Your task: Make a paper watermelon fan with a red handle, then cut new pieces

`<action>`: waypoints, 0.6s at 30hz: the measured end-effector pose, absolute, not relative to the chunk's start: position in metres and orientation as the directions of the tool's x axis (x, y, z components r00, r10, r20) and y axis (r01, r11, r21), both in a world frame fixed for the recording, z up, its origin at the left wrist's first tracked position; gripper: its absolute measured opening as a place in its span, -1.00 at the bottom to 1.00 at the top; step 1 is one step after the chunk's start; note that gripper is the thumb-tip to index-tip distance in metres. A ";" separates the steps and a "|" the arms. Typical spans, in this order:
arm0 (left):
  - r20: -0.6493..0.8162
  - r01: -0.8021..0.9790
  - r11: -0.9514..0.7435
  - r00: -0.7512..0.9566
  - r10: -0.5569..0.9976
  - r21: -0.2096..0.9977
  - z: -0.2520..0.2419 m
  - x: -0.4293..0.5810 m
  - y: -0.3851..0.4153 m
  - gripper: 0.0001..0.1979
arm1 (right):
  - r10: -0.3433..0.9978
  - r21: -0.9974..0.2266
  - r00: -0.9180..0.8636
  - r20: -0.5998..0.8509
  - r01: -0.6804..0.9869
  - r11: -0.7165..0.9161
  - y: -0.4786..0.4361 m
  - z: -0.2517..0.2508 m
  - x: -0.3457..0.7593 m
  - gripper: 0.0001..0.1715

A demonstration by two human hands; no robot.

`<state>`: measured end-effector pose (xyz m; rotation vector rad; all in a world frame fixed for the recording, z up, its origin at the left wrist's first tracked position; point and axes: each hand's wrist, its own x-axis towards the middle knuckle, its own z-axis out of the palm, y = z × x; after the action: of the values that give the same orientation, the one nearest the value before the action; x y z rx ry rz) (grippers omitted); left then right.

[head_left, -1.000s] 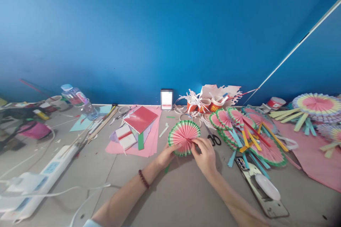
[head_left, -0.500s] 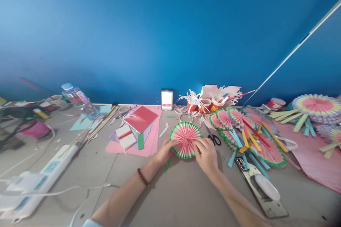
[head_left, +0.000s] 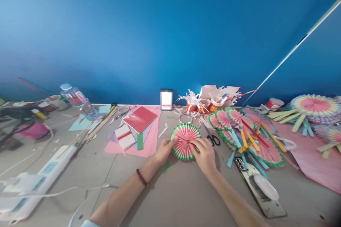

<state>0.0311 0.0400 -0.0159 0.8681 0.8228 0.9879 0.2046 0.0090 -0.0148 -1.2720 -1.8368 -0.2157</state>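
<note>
A round pleated paper fan (head_left: 183, 133), pink with a pale band and a green rim, is held between my two hands over the grey table. My left hand (head_left: 164, 151) grips its left edge, the thumb lying on the pleats and the other fingers hidden behind. From the right, my right hand (head_left: 204, 153) reaches over the pleats, its thumb and fingertips pinched close to the fan's centre. Black-handled scissors (head_left: 214, 140) lie just beyond my right hand. A small green paper strip (head_left: 166, 166) rests near my left wrist.
Finished paper fans (head_left: 246, 127) with coloured strips are piled to the right, near a phone (head_left: 269, 198) carrying a white case (head_left: 265, 187). Paper sheets (head_left: 149, 145) lie at left, beyond a power strip (head_left: 50, 173). Red cups (head_left: 215, 105) and a small screen (head_left: 166, 100) stand at the wall.
My right hand's fingertips have moved inward from the fan's right side to near its centre. My left hand stays at the left edge, its thumb now further over the pleats.
</note>
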 end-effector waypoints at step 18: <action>-0.164 -0.394 0.221 0.174 0.971 0.892 -0.019 0.024 0.050 -0.68 | 0.660 -0.198 -0.187 0.728 0.864 0.463 0.010 -0.014 0.207 -0.78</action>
<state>0.0244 0.0502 -0.0188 0.8201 0.8900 1.1397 0.2072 0.0101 -0.0139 -1.2731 -1.9264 -0.3291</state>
